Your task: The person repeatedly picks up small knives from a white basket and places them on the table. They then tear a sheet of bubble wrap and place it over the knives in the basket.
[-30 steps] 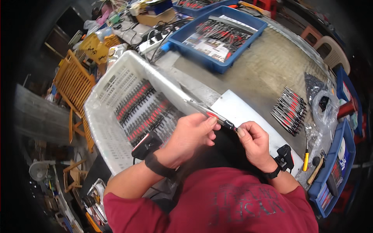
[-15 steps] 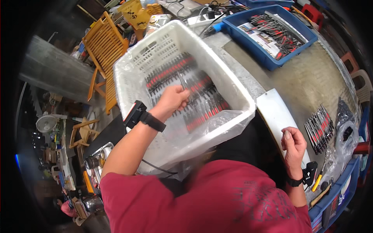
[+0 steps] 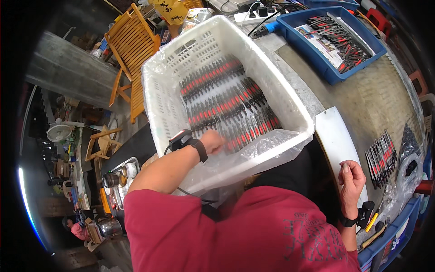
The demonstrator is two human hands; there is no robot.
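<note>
A white plastic crate (image 3: 297, 136) lined with clear plastic film stands in front of me. Inside lie several rows of slim pointed tools (image 3: 217, 106), dark with red middles, laid side by side. My left hand (image 3: 212, 142) is low in the crate's near left part, beside the nearest row. Its fingers are curled and slightly blurred, and what they hold, if anything, is hidden. Over the table's near edge, my right hand (image 3: 352, 179) is closed, thumb against curled fingers; nothing shows in it. A small row of the same tools (image 3: 381, 158) lies right of that hand.
A blue tray (image 3: 333, 77) with more tools on printed paper stands on the table (image 3: 362, 99). A white curved panel (image 3: 336, 136) lies along the table edge. Clear plastic bags (image 3: 408, 170) and a yellow-handled tool (image 3: 371, 222) are at right. A wooden folding chair (image 3: 131, 50) stands behind the crate.
My left hand has moved from the crate's middle toward its near left side; the tool that stuck up from its fingers no longer shows. My right hand stays closed by the table edge.
</note>
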